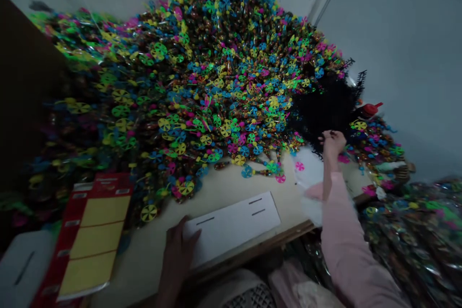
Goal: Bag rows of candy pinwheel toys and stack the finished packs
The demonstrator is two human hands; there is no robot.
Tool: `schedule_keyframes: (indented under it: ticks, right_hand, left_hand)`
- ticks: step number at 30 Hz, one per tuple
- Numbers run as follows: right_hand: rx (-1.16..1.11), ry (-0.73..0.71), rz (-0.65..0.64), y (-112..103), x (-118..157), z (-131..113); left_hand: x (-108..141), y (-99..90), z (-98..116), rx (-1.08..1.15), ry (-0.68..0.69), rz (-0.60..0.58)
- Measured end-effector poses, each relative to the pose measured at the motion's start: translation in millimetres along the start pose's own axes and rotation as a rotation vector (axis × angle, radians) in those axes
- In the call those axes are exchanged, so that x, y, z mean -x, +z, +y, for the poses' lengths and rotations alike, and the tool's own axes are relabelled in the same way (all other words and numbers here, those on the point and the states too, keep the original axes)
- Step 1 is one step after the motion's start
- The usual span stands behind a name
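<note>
A white slotted card [234, 226] lies slanted near the front edge of the table. My left hand [178, 245] grips its left end, the thumb on the face and the fingers at the top edge. Over on the right, my right hand [334, 143] is at the near edge of a heap of small black plastic pieces [321, 106]. Its fingers are pinched together, and what is between them is too small and dark to make out. A big mound of clear, filled toys with coloured pinwheels [224, 82] rises behind the card.
Red and yellow printed cards [99, 236] lie at the left, beside another white slotted card [25, 260]. A red-capped bottle [370, 109] stands behind the black heap. More wrapped toys [418, 236] are piled at the lower right. The wooden table edge [288, 237] runs in front.
</note>
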State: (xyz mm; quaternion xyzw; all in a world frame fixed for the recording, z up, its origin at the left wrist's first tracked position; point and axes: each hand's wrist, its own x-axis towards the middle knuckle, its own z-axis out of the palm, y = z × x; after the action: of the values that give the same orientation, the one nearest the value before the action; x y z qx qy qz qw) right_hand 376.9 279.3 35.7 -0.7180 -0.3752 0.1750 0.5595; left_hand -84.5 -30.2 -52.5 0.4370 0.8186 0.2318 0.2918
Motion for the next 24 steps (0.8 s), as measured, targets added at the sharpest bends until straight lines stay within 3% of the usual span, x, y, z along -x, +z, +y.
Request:
schedule_keyframes:
  ticks: [2, 4, 5, 8, 10, 11, 12, 14, 17, 19, 21, 24]
  right_hand:
    - [-0.077, -0.004, -0.04, -12, 51, -11]
    - [-0.136, 0.02, -0.153, -16, 135, -19]
    - [-0.201, 0.069, -0.278, -16, 186, -21]
    - [-0.281, 0.264, -0.646, -10, 337, -21]
    - [-0.317, 0.279, -0.788, -3, 403, -16]
    - [-0.298, 0.25, -0.844, -1, 419, -12]
    - [-0.254, 0.198, -0.888, 2, 422, -8]
    - [-0.095, 0.032, -0.894, 6, 398, -1]
    - [0.249, -0.296, -0.702, 13, 320, 7]
    - [0.562, -0.426, -0.612, 21, 271, 9]
    - [0.794, -0.492, -0.671, 27, 240, 12]
    - [0.883, -0.538, -0.788, 26, 232, 16]
  left_hand:
    - [4, -6.3, 8, -0.102, 0.082, 0.126]
    - [8, -7.7, 28, -0.025, 0.178, 0.153]
    - [11, -5.9, 41, 0.103, 0.227, 0.099]
    - [17, 6.8, 84, 0.607, 0.26, -0.245]
    - [18, 15.4, 104, 0.786, 0.206, -0.364]
    - [16, 17.9, 109, 0.801, 0.195, -0.376]
    - [14, 18.8, 110, 0.764, 0.203, -0.361]
    - [6, 16.4, 105, 0.55, 0.264, -0.315]
    - [-5, 10.4, 89, 0.073, 0.374, -0.281]
    - [-9, 10.4, 81, -0.15, 0.42, -0.304]
    - [-8, 15.1, 76, -0.26, 0.448, -0.329]
    - [-4, 28.5, 72, -0.35, 0.479, -0.328]
